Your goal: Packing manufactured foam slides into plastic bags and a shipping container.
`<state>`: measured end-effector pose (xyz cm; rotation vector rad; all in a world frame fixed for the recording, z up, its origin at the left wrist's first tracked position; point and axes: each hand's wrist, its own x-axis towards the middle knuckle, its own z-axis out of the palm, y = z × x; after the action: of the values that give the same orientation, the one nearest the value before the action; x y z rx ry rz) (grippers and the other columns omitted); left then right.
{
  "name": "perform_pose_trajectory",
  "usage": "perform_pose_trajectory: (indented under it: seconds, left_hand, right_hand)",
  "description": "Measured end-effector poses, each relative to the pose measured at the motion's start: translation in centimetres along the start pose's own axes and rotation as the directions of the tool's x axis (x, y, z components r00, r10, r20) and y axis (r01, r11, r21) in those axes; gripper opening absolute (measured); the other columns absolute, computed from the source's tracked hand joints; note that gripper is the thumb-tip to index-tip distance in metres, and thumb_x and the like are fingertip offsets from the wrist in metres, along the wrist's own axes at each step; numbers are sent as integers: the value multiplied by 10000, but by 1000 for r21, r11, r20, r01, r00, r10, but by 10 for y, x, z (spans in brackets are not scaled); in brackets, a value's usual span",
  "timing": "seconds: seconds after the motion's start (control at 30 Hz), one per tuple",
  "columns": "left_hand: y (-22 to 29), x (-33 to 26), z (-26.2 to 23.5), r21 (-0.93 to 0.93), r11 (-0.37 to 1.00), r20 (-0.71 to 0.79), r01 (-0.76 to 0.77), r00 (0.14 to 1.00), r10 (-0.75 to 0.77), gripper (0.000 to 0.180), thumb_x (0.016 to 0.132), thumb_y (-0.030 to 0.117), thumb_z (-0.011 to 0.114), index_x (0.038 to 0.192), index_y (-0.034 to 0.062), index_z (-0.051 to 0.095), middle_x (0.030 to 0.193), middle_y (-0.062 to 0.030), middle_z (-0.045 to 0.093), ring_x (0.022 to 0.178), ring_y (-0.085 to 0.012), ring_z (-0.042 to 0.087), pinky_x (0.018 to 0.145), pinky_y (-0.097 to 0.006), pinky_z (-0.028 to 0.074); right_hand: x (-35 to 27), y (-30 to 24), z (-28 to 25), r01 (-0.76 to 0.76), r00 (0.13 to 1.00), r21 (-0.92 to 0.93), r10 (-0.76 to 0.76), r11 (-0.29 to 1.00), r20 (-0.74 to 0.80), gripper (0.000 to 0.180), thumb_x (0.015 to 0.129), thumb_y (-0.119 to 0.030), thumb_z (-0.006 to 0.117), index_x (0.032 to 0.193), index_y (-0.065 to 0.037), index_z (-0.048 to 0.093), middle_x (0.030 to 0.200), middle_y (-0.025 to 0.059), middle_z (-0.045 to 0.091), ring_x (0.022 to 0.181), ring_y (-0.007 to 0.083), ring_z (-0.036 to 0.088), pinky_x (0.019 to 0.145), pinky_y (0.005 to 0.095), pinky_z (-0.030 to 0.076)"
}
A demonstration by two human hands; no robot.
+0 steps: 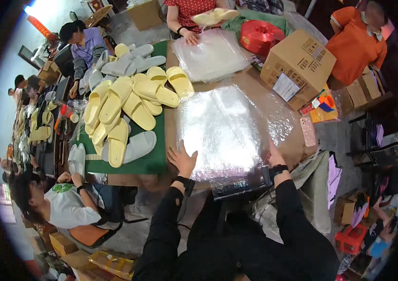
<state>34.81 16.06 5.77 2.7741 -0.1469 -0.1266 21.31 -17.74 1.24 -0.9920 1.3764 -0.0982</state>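
A stack of clear plastic bags [217, 126] lies on the brown table in front of me, shiny with reflected light; its near end hangs over the table edge. My left hand [183, 160] rests at the stack's left near edge with its fingers spread, holding nothing. At the right near edge is my right hand [275, 155], its fingers stretched out along the plastic; some of them are hard to see. Each wrist wears a black band. To the left, yellow slippers [138, 110] and grey slippers [141, 144] are piled on a green mat [154, 161].
Across the table, a person's hand [190, 37] touches another stack of clear bags [210, 56]. A red roll of plastic ribbon [261, 36] and a cardboard box [297, 65] stand at the far right. A pink phone [307, 131] lies near the right edge. Co-workers sit on the left.
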Motion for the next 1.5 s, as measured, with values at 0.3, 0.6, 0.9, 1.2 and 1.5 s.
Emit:
perform_pose_trajectory:
  seconds: [0.3, 0.6, 0.9, 1.2, 1.5]
  left_hand:
    - [-57, 40, 37, -712, 429, 570, 556, 814, -108, 549, 681, 160, 735, 1089, -108, 481, 964, -167, 590, 886, -211, 569, 756, -309, 455]
    - [-14, -5, 5, -723, 60, 689, 689, 711, 142, 288, 760, 18, 582, 1034, -54, 530, 918, -123, 597, 846, -217, 589, 696, -326, 485]
    - [-20, -25, -9, -493, -375, 690, 785, 615, 381, 666, 887, 553, 328, 1338, 65, 281, 1294, -121, 423, 1173, -280, 418, 974, -429, 348]
    - [-5, -32, 12, -865, 343, 453, 367, 865, 217, 491, 781, 156, 607, 1235, 107, 426, 1103, -128, 527, 1021, -275, 508, 854, -406, 437]
    - [2, -33, 10, -717, 292, 682, 632, 723, 110, 335, 785, 124, 593, 1073, -35, 534, 894, -124, 599, 776, -248, 599, 684, -345, 496]
  right_hand:
    - [-50, -4, 44, 617, 758, 221, -646, 756, 94, 137, 816, -185, 638, 850, -81, 557, 757, 10, 523, 637, 103, 482, 574, 225, 399]
    - [-161, 25, 110, 851, 44, -238, -388, -469, 921, 186, 760, -143, 537, 937, -100, 574, 1327, 129, 397, 1271, 335, 287, 1039, 540, 157]
    - [-142, 66, 84, 775, -343, 192, -144, -603, 928, 175, 716, -131, 533, 880, -77, 562, 1186, 78, 514, 1156, 210, 442, 1045, 395, 287]
    - [-97, 71, 77, 695, -556, 517, 83, -499, 827, 123, 769, -167, 511, 859, -87, 537, 1179, 74, 512, 1172, 228, 427, 1056, 455, 246]
    - [-113, 0, -16, 896, 297, -374, -302, -239, 906, 134, 764, -162, 503, 802, -42, 550, 741, 152, 534, 788, 336, 511, 690, 439, 399]
